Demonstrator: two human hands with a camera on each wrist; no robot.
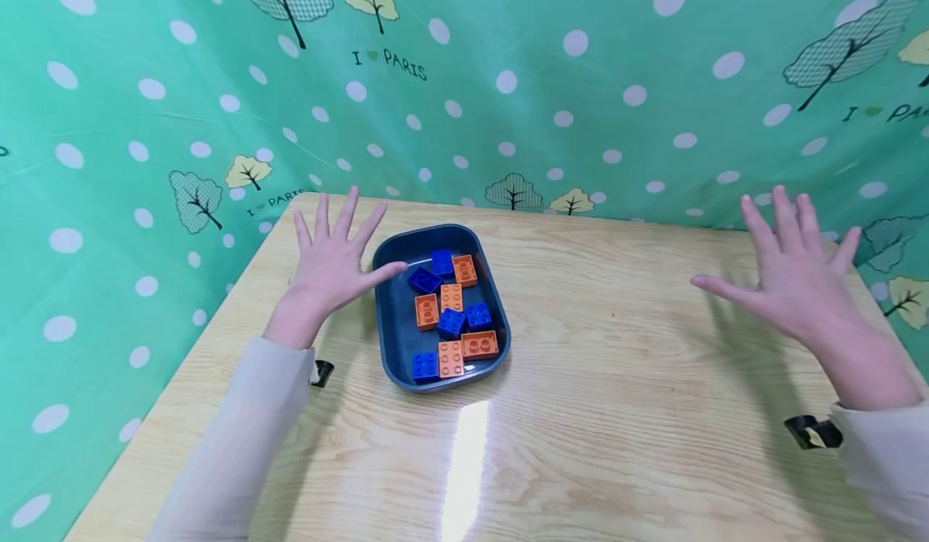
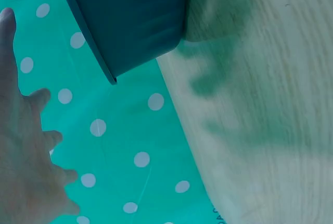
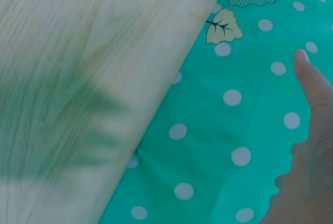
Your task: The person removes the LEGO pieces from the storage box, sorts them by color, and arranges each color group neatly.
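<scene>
A dark blue tray point(image 1: 395, 348) with rounded corners stands on the wooden table, left of centre. Loose orange bricks point(image 1: 451, 358) and blue bricks point(image 1: 452, 323), several of each, lie in it; some show studs, others their hollow undersides. My left hand point(image 1: 330, 268) is held over the table at the tray's left side, fingers spread, its thumb overlapping the rim in the head view. Far to the right, my right hand point(image 1: 806, 292) hovers above the table with spread fingers, holding nothing. In the left wrist view the tray's outer wall point(image 2: 130, 21) shows; its contents are hidden there.
A green dotted cloth point(image 1: 464, 82) printed with trees hangs behind the table and along its sides. The wooden table top point(image 1: 617, 364) carries a bright light reflection point(image 1: 466, 469) in front of the tray. Black straps point(image 1: 813, 431) show at both wrists.
</scene>
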